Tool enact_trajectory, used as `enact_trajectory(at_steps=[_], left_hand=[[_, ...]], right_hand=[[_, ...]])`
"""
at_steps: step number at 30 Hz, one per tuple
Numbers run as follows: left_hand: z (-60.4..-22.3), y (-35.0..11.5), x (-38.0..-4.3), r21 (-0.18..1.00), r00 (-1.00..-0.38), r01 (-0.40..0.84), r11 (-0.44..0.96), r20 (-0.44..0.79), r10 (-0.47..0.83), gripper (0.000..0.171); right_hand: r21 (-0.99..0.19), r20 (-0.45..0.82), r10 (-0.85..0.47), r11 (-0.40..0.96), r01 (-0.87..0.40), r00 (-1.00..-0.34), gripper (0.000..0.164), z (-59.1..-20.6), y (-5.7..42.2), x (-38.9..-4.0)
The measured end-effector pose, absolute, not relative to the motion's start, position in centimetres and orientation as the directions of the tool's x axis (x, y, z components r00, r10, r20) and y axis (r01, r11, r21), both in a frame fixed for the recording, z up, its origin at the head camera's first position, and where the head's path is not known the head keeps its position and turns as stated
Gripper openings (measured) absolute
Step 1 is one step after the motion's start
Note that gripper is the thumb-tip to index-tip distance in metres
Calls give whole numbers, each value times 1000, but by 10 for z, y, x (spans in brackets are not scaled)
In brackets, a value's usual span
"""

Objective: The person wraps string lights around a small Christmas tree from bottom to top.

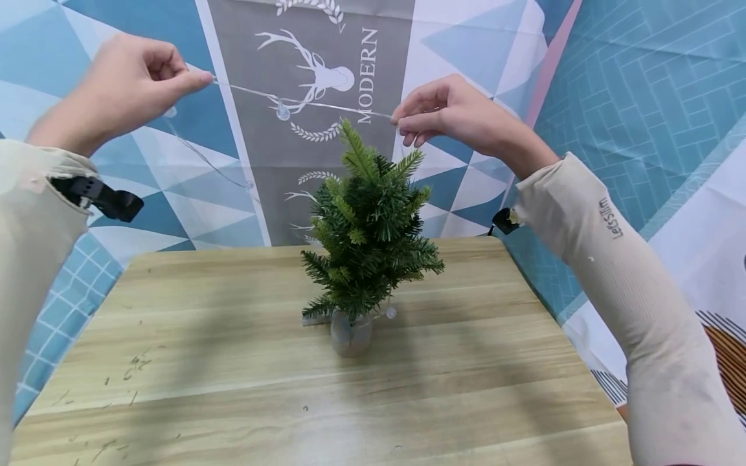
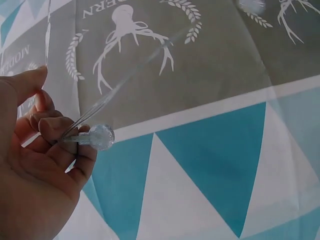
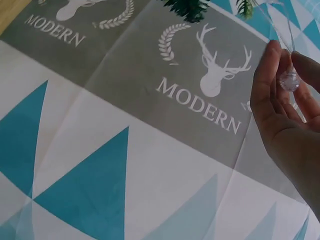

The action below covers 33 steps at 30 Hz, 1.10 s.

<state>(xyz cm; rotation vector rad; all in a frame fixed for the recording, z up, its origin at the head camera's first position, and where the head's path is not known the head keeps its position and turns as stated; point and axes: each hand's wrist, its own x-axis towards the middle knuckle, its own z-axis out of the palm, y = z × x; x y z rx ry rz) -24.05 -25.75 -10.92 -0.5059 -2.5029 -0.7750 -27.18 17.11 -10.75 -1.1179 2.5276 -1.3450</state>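
A clear string of lights [image 1: 326,105] stretches between both raised hands, above and behind the tip of a small artificial Christmas tree [image 1: 373,226]. My left hand [image 1: 136,81] pinches the strand between thumb and fingers; one clear round bulb [image 2: 101,137] sits against its lower fingers. From there a loose length hangs down toward the backdrop. My right hand [image 1: 445,116] pinches the other end of the taut span, with another clear bulb [image 3: 289,80] by its fingers. Between the hands dangles a bulb [image 1: 283,112]. The tree's pale base [image 1: 351,333] stands on the table.
The wooden table [image 1: 245,401] carries small dark scraps [image 1: 136,362] at its left. Close to the tree's base lie a bulb [image 1: 391,312] and a pale flat piece [image 1: 315,319]. A patterned cloth backdrop [image 1: 466,39] hangs behind the table.
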Motion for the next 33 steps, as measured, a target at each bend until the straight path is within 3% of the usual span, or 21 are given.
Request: enact_trajectory(at_steps=[9, 18, 33], left_hand=[[-115, -268, -229, 322, -780, 465, 825, 590, 209, 33], [-115, -275, -215, 244, -756, 443, 863, 619, 213, 35], [-138, -293, -191, 242, -736, 448, 861, 647, 201, 31]], right_hand=[[-852, 267, -659, 180, -492, -703, 27, -111, 165, -267], [-862, 251, -711, 146, -486, -657, 34, -111, 159, -259], [-782, 113, -700, 375, -498, -705, 59, -106, 157, -222]])
